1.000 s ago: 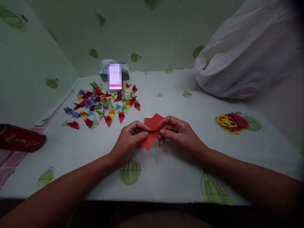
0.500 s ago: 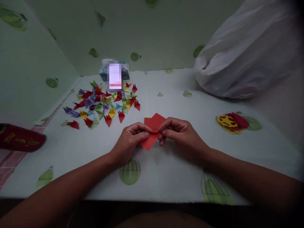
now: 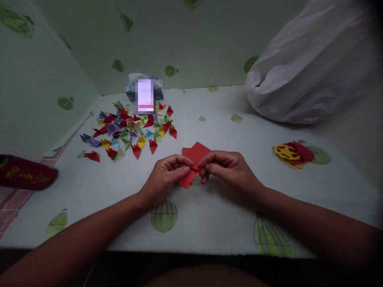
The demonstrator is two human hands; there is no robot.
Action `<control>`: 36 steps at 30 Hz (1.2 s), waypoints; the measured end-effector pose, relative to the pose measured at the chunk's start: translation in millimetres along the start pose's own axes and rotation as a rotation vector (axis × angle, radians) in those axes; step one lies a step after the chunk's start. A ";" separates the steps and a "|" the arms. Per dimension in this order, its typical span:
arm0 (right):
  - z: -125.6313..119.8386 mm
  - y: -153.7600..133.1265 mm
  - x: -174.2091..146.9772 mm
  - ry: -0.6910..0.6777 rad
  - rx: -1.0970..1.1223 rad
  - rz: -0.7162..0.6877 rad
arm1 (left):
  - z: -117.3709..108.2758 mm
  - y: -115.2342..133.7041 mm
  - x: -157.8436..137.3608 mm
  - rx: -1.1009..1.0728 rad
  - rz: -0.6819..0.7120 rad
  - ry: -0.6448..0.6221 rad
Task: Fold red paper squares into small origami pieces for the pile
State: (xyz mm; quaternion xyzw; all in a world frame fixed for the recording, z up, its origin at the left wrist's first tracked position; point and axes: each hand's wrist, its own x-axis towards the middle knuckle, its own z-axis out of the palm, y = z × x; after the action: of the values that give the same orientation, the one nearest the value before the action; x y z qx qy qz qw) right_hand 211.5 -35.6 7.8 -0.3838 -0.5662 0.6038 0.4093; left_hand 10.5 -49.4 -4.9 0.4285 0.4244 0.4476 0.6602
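Between my two hands is a red sheet of origami paper (image 3: 196,152), turned cornerwise, with a raised crease across its middle. My left hand (image 3: 167,173) pinches it on the left, thumb below and forefinger above. From the right, my right hand (image 3: 229,167) grips the same paper near the crease, its fingertips close to the left ones. Part of the paper is hidden behind the fingers. A sliver of yellow (image 3: 187,147) shows at its upper left edge.
Many folded paper birds (image 3: 128,129) in several colours lie at back left, before a tissue box (image 3: 160,91) and a lit phone (image 3: 145,93). A white plastic bag (image 3: 287,87) stands at back right. Yellow and red cutouts (image 3: 289,154) lie right; a red container (image 3: 28,173) lies left.
My right hand's fingertips have shifted slightly left and downward along the crease. The paper has tilted a little, and both hands keep their hold.
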 end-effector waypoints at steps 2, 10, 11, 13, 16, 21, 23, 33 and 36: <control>0.0 0.3 0.2 0.000 -0.004 -0.003 | 0.3 1.1 -0.4 -0.017 -0.007 -0.022; 0.6 -0.1 0.9 -0.021 -0.006 0.018 | 1.9 1.0 -0.3 0.039 -0.010 0.042; 0.5 -0.2 1.0 -0.025 0.006 0.024 | 1.9 0.8 -0.3 0.040 -0.011 0.038; 0.4 -0.2 1.2 -0.037 0.027 0.038 | 1.8 0.9 -0.5 0.041 -0.012 0.020; 0.0 0.4 1.3 -0.057 0.048 0.050 | 1.1 1.4 -0.6 0.057 -0.005 0.006; -0.8 1.6 0.1 -0.099 0.081 0.080 | 0.2 3.0 -1.2 0.107 0.020 -0.029; -1.2 2.2 -0.2 -0.101 0.094 0.089 | 0.3 3.8 -2.0 0.147 0.056 -0.042; 1.5 5.7 2.0 -0.242 0.063 0.291 | 1.1 6.6 -4.3 0.334 0.166 -0.112; 2.0 3.7 0.6 -0.220 0.005 0.275 | 0.3 5.7 -2.2 0.351 0.136 -0.119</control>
State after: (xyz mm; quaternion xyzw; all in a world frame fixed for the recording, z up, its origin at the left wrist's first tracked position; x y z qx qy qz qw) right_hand 209.2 -35.8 4.2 -0.3881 -0.5482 0.6940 0.2593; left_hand 8.9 -50.2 1.0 0.5904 0.4262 0.3845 0.5674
